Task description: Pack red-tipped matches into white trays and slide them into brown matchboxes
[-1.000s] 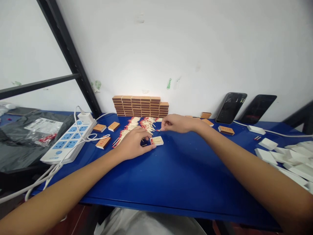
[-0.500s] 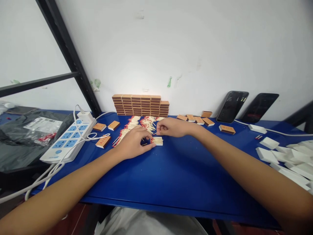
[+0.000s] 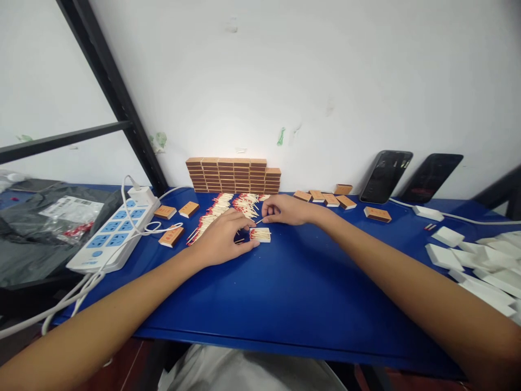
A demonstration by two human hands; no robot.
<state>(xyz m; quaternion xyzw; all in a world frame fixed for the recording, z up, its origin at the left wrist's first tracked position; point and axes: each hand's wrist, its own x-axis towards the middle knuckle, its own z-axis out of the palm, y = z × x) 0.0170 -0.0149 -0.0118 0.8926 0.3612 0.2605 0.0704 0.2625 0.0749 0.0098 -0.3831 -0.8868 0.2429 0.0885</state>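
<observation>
A small white matchbox tray (image 3: 265, 235) lies on the blue table, part filled with red-headed matches. My left hand (image 3: 226, 233) curls around its left end, thumb and forefinger at its near and far sides. My right hand (image 3: 283, 210), just beyond the tray, pinches a single match (image 3: 259, 221) whose other end reaches my left fingertips. Loose matches (image 3: 220, 205) are heaped in a long row behind my left hand, which hides some of them. Another pile of matches (image 3: 245, 205) lies between the hands, toward the wall.
Closed matchboxes are stacked (image 3: 234, 175) against the wall. Loose matchboxes (image 3: 345, 202) lie at back right, others (image 3: 171, 235) at left beside a power strip (image 3: 118, 228) with cables. Two phones (image 3: 386, 176) lean on the wall. White trays (image 3: 484, 258) are heaped at right.
My right fingers have shifted slightly, and the match between them now shows more clearly, slanting toward my left fingertips above the tray. My left hand has hardly moved.
</observation>
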